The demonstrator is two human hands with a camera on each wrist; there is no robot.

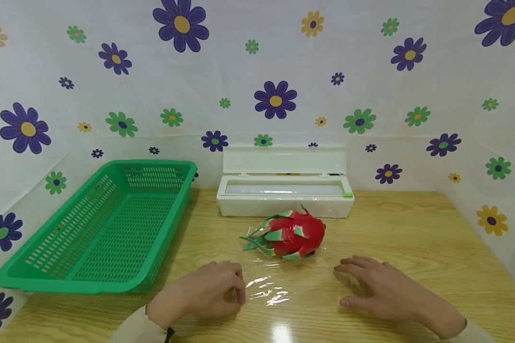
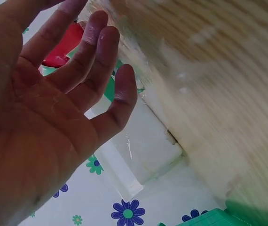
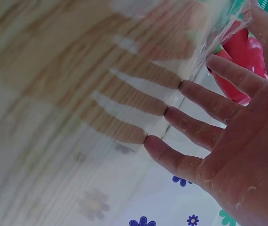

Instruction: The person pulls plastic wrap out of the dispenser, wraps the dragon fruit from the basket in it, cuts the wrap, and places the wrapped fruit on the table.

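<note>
Green basket [image 1: 68, 285] blocks left; room right of fruit [image 1: 297, 233].

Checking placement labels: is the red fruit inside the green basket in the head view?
No, the red fruit lies in front of the white box, outside the green basket.

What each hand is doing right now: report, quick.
Left hand: curled at the clear film; whether it pinches the film cannot be told.
Right hand: open, thumb and fingers apart, holding nothing.
</note>
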